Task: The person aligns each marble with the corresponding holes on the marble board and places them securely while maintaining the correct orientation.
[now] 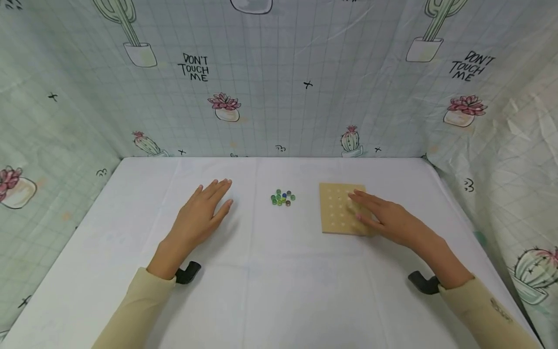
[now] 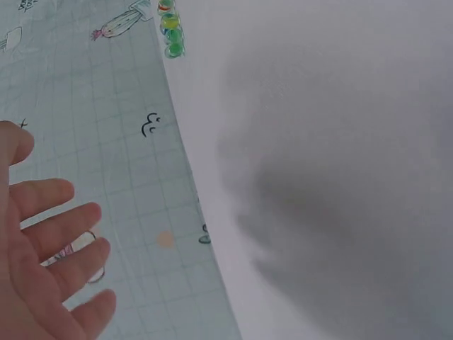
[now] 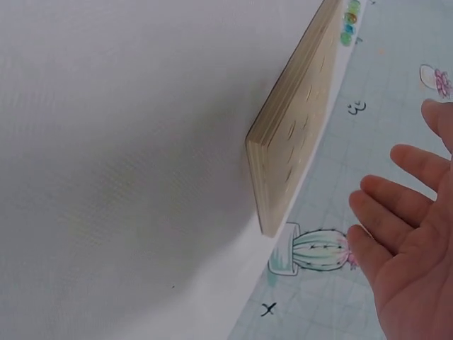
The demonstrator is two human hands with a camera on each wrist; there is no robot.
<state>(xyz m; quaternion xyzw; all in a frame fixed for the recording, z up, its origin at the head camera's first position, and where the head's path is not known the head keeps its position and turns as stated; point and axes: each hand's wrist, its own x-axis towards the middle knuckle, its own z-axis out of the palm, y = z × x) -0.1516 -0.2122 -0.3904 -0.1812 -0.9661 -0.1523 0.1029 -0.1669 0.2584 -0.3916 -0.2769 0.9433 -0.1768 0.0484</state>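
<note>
My left hand [image 1: 200, 215] hovers over the white table, left of a small cluster of glass marbles [image 1: 279, 200], its fingers extended and holding nothing. Green, blue, yellow-green and brownish marbles lie loosely together there; some also show at the top of the left wrist view as marbles [image 2: 171, 32]. Over the right part of a square wooden board [image 1: 333, 208] with rows of round hollows is my right hand [image 1: 388, 218], fingers extended and grasping nothing. In the right wrist view the layered edge of the board [image 3: 283, 99] appears, apart from the right hand [image 3: 410, 234].
A white cloth covers the table [image 1: 287, 291]. Behind it and at both sides hangs a curtain [image 1: 279, 87] printed with cacti and lettering. Black wrist mounts [image 1: 188, 273] stick out by both sleeves.
</note>
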